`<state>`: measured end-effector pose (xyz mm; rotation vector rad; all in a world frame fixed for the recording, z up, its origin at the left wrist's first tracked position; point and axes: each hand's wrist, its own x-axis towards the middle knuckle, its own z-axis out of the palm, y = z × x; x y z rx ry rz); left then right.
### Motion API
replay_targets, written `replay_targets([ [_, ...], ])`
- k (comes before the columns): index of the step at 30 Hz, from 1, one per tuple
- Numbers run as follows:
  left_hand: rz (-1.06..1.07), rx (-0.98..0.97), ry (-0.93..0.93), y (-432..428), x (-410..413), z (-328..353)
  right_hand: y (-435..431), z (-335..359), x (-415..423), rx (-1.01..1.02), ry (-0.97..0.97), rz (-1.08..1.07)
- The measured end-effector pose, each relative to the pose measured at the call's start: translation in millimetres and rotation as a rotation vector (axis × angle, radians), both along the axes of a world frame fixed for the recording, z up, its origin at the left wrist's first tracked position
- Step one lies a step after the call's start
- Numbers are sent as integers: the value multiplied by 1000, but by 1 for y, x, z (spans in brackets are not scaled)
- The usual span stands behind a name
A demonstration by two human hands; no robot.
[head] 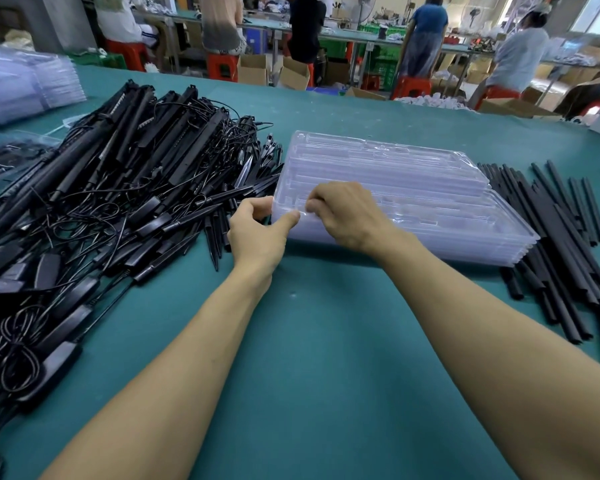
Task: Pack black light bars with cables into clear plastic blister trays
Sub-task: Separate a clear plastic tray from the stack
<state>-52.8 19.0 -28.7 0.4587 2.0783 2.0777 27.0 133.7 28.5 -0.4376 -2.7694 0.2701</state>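
Observation:
A stack of clear plastic blister trays (413, 188) lies on the green table, right of centre. My left hand (257, 230) holds the stack's near left corner, thumb along its edge. My right hand (347, 213) sits on top of the same corner, fingers curled and pinching the rim of the top tray. A big tangled heap of black light bars with cables (118, 188) covers the table's left side, touching the stack's left edge. No bar lies in the top tray.
Plain black strips (551, 244) lie in a loose row to the right of the trays. More clear trays (25, 88) are piled at the far left. Green table surface (326, 358) lies between my forearms. People work at benches beyond the table.

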Motion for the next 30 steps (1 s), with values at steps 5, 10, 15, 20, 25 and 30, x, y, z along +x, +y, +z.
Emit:
replay_targets([
  [5, -11, 26, 2, 2, -4, 5, 1, 0, 0, -98, 48, -5],
  [10, -41, 12, -55, 2, -10, 10, 8, 16, -3, -207, 243, -63],
  [15, -59, 48, -36, 6, -6, 6, 6, 19, -3, -95, 173, 47],
  [20, -24, 186, -6, 2, -2, -4, 3, -8, 8, -107, 180, 46],
  [25, 22, 233, 1, 5, -8, -9, 10, -1, 5, -233, 164, 96],
  [30, 33, 245, 25, 8, -11, -12, 13, 1, 0, -289, 160, 83],
])
